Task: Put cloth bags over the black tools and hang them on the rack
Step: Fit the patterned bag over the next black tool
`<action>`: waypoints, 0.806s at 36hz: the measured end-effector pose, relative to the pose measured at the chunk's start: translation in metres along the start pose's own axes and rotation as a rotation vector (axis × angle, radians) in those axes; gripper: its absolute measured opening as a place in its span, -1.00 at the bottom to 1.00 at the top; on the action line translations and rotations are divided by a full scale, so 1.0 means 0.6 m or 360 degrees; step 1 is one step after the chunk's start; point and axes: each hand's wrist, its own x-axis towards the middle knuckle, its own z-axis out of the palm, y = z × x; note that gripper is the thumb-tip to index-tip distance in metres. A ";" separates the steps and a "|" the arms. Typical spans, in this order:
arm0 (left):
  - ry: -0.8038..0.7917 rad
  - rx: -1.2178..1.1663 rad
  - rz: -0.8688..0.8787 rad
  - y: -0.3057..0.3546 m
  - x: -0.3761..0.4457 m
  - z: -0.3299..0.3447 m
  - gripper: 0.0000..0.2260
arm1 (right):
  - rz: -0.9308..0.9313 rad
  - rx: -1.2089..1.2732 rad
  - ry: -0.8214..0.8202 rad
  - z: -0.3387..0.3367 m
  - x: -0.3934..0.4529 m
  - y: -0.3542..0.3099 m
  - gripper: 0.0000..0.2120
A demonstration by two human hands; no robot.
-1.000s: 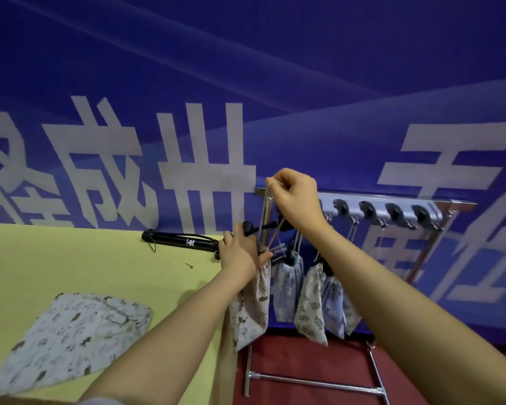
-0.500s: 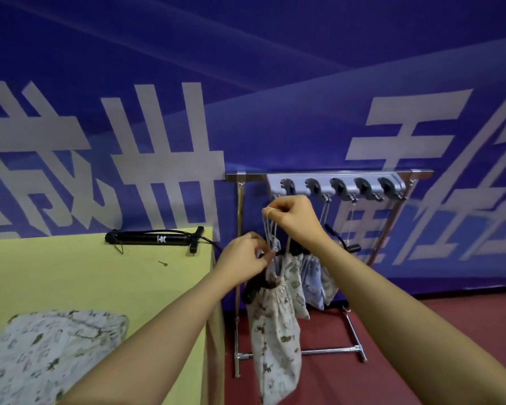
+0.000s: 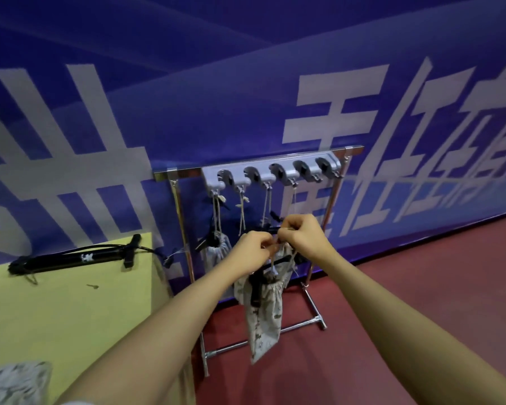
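Both hands below the rack (image 3: 257,168), in front of its hung bags: left hand (image 3: 250,252) and right hand (image 3: 303,233) pinching the drawstring above the cloth bag (image 3: 263,314), likely cinching it round the black tool (image 3: 257,290) before hooking.

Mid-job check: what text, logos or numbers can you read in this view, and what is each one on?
Large white Chinese characters on the blue banner, cut off by the frame and partly hidden; only "王" reads with fair certainty.
A small white mark on the black pump on the yellow table: too small to read.
Hook rack and cloth bag: printed pattern only, no text.
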 end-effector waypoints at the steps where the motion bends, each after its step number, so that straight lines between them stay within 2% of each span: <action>1: 0.0014 -0.0001 -0.0012 0.006 0.013 0.011 -0.81 | 0.0020 0.0000 0.0014 -0.011 0.007 0.014 -0.76; 6: 0.0089 -0.0170 -0.0118 0.036 0.083 0.061 -0.84 | 0.0072 -0.0038 -0.0023 -0.072 0.048 0.069 -0.73; 10: 0.0123 -0.0245 -0.0138 0.057 0.140 0.102 -0.89 | 0.0104 -0.0085 -0.0122 -0.123 0.087 0.109 -0.81; 13: 0.0132 -0.0281 -0.0181 0.077 0.180 0.133 -0.88 | 0.0095 -0.0105 -0.0194 -0.164 0.118 0.141 -0.79; 21: 0.0408 -0.0277 -0.0308 0.113 0.275 0.186 -0.81 | 0.0053 -0.0222 -0.0331 -0.238 0.224 0.202 -0.73; 24: 0.0514 -0.0254 -0.0365 0.124 0.309 0.198 -0.85 | 0.0019 -0.0179 -0.0309 -0.252 0.260 0.215 -0.66; 29: 0.0772 -0.0298 -0.0439 0.137 0.372 0.198 -0.85 | -0.0009 -0.0037 -0.0145 -0.259 0.309 0.230 -0.74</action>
